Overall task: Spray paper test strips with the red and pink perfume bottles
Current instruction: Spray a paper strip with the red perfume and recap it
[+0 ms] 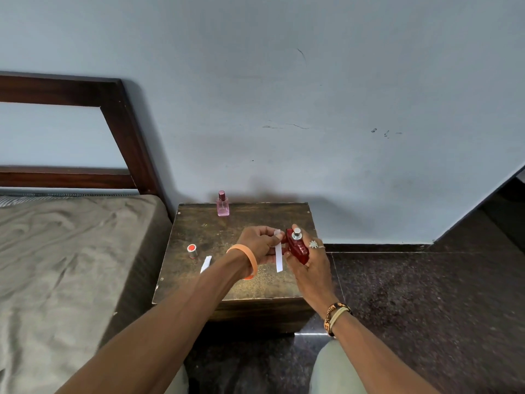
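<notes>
Small dark wooden worktop [196, 223], scuffed top, stands on the dark speckled floor [426, 294] against the pale wall, just beside the bed [56, 251] on its left. 3 things lie directly on it: pink perfume bottle [223, 205] upright at the back edge, near the wall; red-topped silver cap [192, 251] upright near the left side; 1 white paper strip [205, 264] flat, just right of the cap, angled. Pink bottle well apart from cap and strip. Bed has a wrinkled grey-brown sheet.

Beyond our left hand [257, 245]: bottle [223, 204] at the table's [255, 285] far edge. Left of it: cap [192, 250], then spare strip [205, 264]. Just right: our right hand [308, 263].
</notes>
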Tool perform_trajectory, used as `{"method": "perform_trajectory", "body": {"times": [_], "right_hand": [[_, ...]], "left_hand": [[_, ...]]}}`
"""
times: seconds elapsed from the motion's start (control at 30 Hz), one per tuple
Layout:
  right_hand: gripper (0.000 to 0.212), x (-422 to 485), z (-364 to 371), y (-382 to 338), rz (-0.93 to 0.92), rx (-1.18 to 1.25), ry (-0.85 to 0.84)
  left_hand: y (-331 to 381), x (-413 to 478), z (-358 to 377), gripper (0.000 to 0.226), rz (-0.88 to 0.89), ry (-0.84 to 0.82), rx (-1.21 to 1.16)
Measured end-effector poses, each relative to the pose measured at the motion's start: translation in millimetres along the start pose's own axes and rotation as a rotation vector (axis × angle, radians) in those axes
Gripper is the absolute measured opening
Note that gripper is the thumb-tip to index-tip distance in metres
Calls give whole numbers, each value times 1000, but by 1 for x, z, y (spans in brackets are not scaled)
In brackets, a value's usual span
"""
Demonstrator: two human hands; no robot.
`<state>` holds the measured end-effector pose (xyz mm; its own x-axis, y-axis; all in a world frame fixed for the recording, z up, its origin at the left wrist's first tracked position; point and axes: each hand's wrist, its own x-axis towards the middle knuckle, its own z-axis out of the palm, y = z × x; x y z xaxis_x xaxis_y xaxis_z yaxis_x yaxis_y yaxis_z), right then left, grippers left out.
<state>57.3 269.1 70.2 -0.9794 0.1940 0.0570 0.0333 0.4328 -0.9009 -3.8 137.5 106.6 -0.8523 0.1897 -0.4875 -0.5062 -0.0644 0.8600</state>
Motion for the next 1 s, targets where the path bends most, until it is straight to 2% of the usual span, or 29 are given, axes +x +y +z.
{"method": "perform_trajectory", "body": {"times": [0.2, 0.47, 1.0], "right_hand": [[41, 10, 12, 33, 180, 127, 142], [55, 8, 13, 63, 307, 64, 168], [54, 15, 13, 67, 329, -72, 102]], "left_hand": [[-39, 33, 21, 6, -11, 39, 9], [-72, 58, 25, 5, -56, 31, 57], [-81, 63, 17, 6, -89, 32, 119]]}}
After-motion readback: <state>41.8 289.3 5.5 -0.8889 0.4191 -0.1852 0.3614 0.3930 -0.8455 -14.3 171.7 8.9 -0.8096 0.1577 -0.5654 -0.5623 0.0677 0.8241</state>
